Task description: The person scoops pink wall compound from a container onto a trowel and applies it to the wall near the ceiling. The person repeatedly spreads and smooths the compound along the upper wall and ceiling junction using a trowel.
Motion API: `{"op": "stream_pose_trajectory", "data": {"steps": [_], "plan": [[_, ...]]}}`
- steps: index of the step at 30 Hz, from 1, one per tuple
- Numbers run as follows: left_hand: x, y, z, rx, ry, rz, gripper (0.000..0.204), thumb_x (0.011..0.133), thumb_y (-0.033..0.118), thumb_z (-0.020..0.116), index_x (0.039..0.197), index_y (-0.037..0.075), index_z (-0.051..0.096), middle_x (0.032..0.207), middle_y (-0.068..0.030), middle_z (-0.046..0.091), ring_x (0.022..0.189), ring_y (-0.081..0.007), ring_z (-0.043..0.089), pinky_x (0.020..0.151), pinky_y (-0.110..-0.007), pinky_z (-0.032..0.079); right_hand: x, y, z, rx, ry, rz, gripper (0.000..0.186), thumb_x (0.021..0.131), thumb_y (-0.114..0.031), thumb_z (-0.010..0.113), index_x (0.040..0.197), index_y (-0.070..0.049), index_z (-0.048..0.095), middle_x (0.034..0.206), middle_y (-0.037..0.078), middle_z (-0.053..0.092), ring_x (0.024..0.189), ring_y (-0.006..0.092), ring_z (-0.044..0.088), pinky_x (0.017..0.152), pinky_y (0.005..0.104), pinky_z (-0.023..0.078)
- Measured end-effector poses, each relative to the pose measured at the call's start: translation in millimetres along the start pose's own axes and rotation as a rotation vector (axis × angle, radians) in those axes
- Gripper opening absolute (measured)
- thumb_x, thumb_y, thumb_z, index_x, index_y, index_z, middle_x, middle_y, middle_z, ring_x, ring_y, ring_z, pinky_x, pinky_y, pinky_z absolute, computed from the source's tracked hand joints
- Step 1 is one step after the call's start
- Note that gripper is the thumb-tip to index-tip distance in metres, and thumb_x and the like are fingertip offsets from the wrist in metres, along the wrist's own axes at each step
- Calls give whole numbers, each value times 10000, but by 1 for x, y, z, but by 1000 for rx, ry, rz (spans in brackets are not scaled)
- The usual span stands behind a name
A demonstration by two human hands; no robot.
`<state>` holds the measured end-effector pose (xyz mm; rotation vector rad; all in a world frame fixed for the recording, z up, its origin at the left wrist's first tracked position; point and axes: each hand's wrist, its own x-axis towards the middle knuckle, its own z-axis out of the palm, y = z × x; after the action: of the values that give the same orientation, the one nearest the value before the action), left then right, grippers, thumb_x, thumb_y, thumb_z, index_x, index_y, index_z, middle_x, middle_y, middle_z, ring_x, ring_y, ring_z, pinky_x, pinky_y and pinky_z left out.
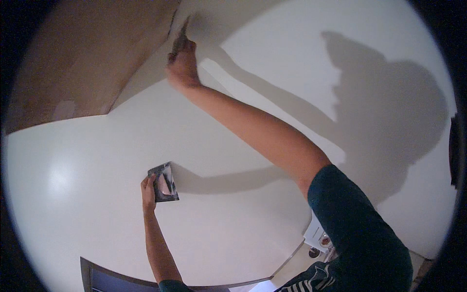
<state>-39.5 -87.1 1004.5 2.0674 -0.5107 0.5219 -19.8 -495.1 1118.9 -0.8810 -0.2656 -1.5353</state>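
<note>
My right hand [184, 68] is raised high and wrapped round a putty knife [181, 40], seen nearly edge-on and slightly blurred. The knife's tip is close to the white wall, just beside the edge of a brown wooden panel [87, 61]; whether it touches cannot be made out. Lower and to the left, my left hand [148, 192] grips a dark, flat, rectangular plate [158, 195] by its left edge. A pale pinkish smear of putty [164, 185] lies on the plate's face.
White wall [233, 214] fills most of the view, with shadows of my arms and head on it. A dark-framed opening [86, 272] is at the lower left. White papers or boxes [316, 236] and small items sit at the lower right, partly behind my sleeve.
</note>
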Motion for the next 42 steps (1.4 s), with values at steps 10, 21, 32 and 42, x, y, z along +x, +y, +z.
{"op": "stream_pose_trajectory", "data": {"steps": [10, 21, 32, 42], "plan": [[28, -37, -6, -76, 3, -60, 254, 976, 280, 615, 869, 53, 661, 802, 29, 627, 696, -80, 543, 670, -260, 457, 25, 11, 53, 15, 125, -88, 755, 800, 35, 574, 1466, 50, 219, 1409, 297, 307, 1281, 463, 357, 1137, 516, 305], [46, -52, 1, -64, -28, -46, 263, 991, 265, 594, 858, 45, 651, 805, 32, 629, 718, -73, 531, 673, -264, 443, 72, 63, 142, -229, 413, -182, 669, 856, -79, 577, 1458, 70, 325, 1471, 291, 375, 1333, 441, 395, 1153, 479, 310], [41, -68, -15, -84, -30, -47, 257, 1001, 246, 591, 871, 37, 664, 808, 26, 647, 702, -70, 548, 659, -260, 463, 26, 63, 70, -249, 75, -198, 610, 802, -51, 577, 1398, 5, 463, 1335, 248, 487, 1255, 406, 479, 1100, 481, 403], [46, -89, -13, -85, -31, 3, 272, 996, 274, 602, 898, 31, 676, 815, 22, 646, 701, -68, 546, 651, -260, 457, -74, 45, -26, 101, -197, 257, 381, 861, -146, 618, 1204, 18, 582, 1036, 181, 678, 945, 316, 650, 879, 430, 516]]}}
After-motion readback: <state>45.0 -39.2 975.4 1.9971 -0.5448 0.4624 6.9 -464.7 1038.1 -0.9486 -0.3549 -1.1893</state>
